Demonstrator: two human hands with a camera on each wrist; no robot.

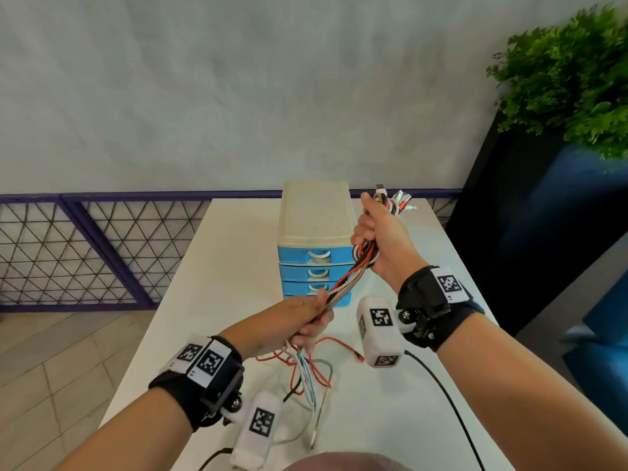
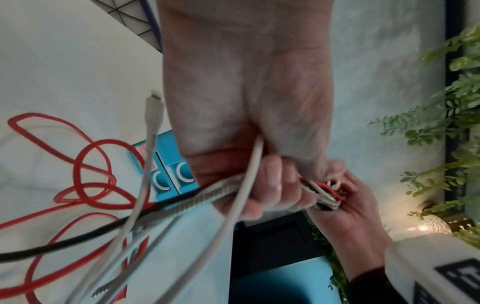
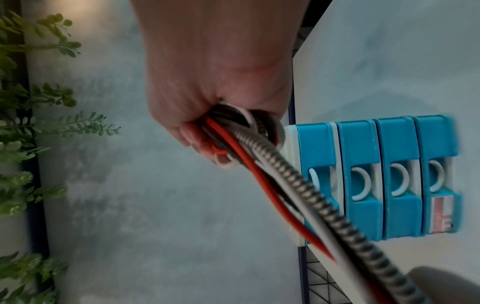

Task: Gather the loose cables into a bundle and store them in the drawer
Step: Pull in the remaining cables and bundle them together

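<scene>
Right hand (image 1: pixel 380 243) fisted on the cables (image 1: pixel 343 283) near the plug ends, up beside the drawer unit (image 1: pixel 314 232); left hand (image 1: pixel 306 321) curled round the same run lower down. Tails still trail on the table (image 1: pixel 238 266). Risk: loose red loops (image 2: pixel 85 170) snag or knot as the bundle is drawn in, or one strand slips the fist. All four drawers look shut, though blurred, so a hand must free up first. Plant (image 1: pixel 571 79) sits well clear.
</scene>
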